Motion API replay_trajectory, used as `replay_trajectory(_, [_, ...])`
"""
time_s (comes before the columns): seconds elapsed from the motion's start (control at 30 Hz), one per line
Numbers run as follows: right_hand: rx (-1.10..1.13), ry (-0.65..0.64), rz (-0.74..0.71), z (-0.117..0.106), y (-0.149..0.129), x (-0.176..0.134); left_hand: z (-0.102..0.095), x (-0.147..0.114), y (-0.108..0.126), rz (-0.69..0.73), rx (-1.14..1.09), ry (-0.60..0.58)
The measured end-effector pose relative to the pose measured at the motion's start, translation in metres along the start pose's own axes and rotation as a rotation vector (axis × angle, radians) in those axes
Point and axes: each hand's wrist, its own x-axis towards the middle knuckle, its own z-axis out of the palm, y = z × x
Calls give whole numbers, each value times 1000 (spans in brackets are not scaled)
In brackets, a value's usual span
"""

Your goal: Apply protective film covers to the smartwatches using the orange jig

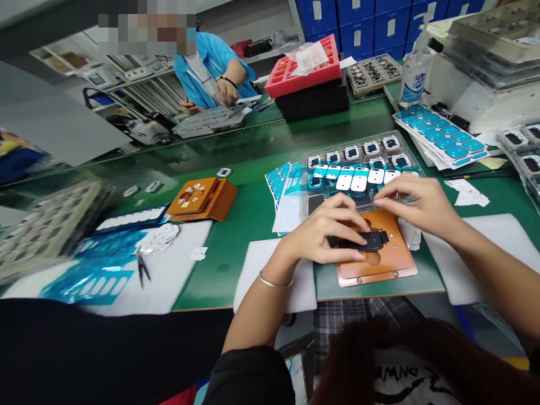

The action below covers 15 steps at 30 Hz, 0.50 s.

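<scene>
My left hand [333,230] reaches over an orange fixture plate [399,264], its fingers apart. Its fingertips rest on a small flat black piece [373,241] lying in the fixture; part of this piece is hidden under the hand. To the right, my right hand [422,202] is raised by the front edge of a clear tray [306,185], thumb and forefinger brought together. What they pinch, if anything, is too small to make out. Across the tray lies a blue strip with white rounded labels [358,179]. Several white-framed parts [351,152] sit in the tray's pockets.
Label sheets [442,135], a sanitizer bottle [415,73] and stacked trays [493,50] stand right. At left are another orange fixture [198,199], tweezers [142,269] and blue film [97,275]. A red bin [304,67] and a co-worker in blue [211,62] are opposite.
</scene>
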Motion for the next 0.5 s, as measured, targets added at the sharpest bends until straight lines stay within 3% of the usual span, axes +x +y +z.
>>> replay_trajectory(0.13, [-368, -137, -30, -21, 40, 1, 2, -2, 11, 28, 138, -93])
replay_trajectory(0.33, [-368, -239, -41, -29, 78, 2, 5, -6, 27, 33, 376, -124])
replay_trajectory(0.5, [-392, -122, 0, -33, 88, 6, 10, -4, 24, 75, 300, -63])
